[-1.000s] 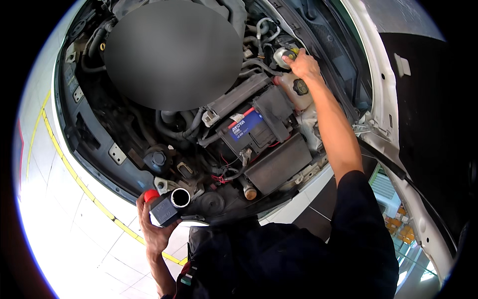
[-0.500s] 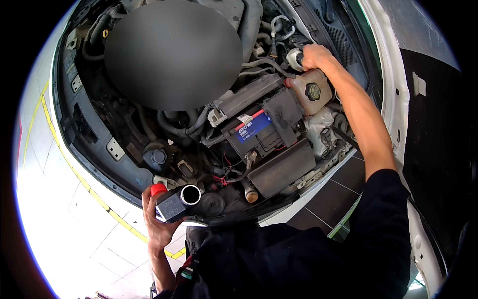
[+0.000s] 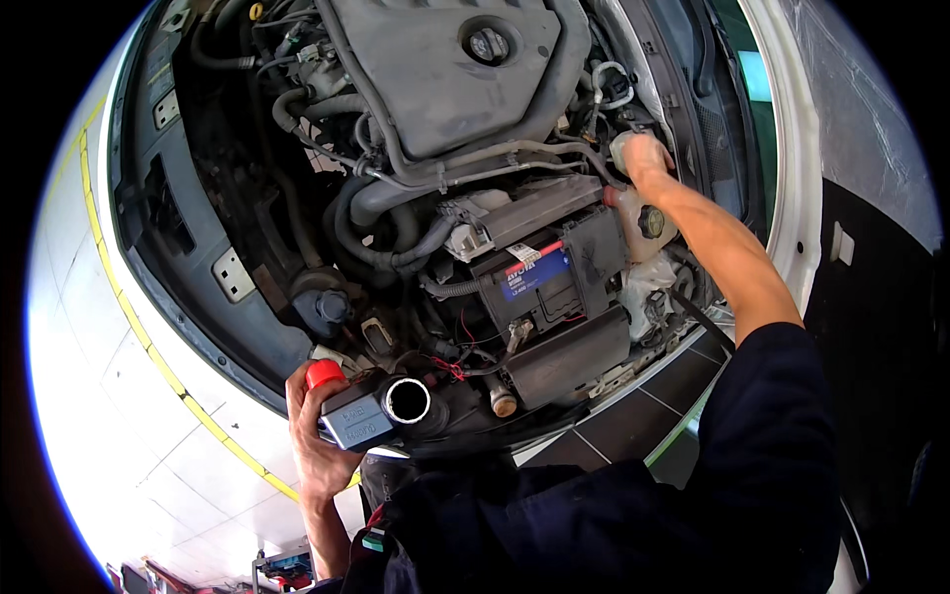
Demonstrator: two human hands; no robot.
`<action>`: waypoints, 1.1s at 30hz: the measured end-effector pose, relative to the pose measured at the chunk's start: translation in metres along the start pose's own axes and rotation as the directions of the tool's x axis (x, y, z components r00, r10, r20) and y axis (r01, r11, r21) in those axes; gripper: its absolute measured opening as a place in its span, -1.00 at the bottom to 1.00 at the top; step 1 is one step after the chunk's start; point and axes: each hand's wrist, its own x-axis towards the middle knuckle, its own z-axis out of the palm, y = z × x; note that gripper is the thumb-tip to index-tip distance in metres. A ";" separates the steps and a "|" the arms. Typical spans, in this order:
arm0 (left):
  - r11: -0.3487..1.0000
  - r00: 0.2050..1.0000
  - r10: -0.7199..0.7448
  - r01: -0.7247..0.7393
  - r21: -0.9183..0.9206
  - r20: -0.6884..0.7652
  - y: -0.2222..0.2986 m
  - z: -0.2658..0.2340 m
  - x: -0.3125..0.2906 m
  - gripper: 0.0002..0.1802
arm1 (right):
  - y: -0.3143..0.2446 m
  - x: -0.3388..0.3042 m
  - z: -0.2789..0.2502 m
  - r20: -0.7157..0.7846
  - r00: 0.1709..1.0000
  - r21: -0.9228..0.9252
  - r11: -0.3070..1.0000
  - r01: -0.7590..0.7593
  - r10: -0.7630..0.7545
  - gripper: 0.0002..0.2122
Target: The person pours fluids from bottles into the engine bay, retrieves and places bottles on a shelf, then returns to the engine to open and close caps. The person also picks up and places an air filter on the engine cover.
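My left hand (image 3: 315, 450) is closed around a dark grey, box-shaped plastic device (image 3: 361, 422) at the front edge of the engine bay. A round, white-rimmed dark opening (image 3: 408, 400) faces up at the device's right end. Between my fingers and its upper left corner sits a red cap (image 3: 324, 373). Far to the right, my right hand (image 3: 647, 158) is curled over a whitish, rounded reservoir (image 3: 620, 148). Its fingertips are hidden, so what they grip does not show. Just below that wrist stands a translucent coolant tank (image 3: 629, 220) with a black cap (image 3: 651, 222).
A battery (image 3: 539, 287) with a blue label lies in the middle, beside a black cover (image 3: 569, 358). Behind it is a large grey engine cover (image 3: 445, 69) with hoses around it. The white car body (image 3: 804, 178) borders the right. Tiled floor (image 3: 129, 396) shows at left.
The view has shifted, so the engine bay sits a little lower and further right. The grey engine cover shows where a grey blur was. Both hands keep about the same places on their things.
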 end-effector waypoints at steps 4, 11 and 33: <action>0.999 1.000 0.008 -0.008 -0.034 0.001 -0.003 -0.008 0.000 -0.32 | 0.034 -0.010 0.035 -0.257 0.965 0.394 0.906 0.156 -0.054 -0.57; 1.000 0.999 0.003 -0.003 -0.005 0.035 -0.004 -0.010 -0.003 -0.24 | 0.036 -0.024 0.008 0.227 0.967 0.914 0.319 -0.252 0.114 -0.45; 0.999 0.989 0.009 -0.017 0.049 0.146 0.024 0.011 0.021 -0.16 | 0.043 -0.048 0.027 -0.407 0.912 0.595 0.744 0.303 -0.047 -0.40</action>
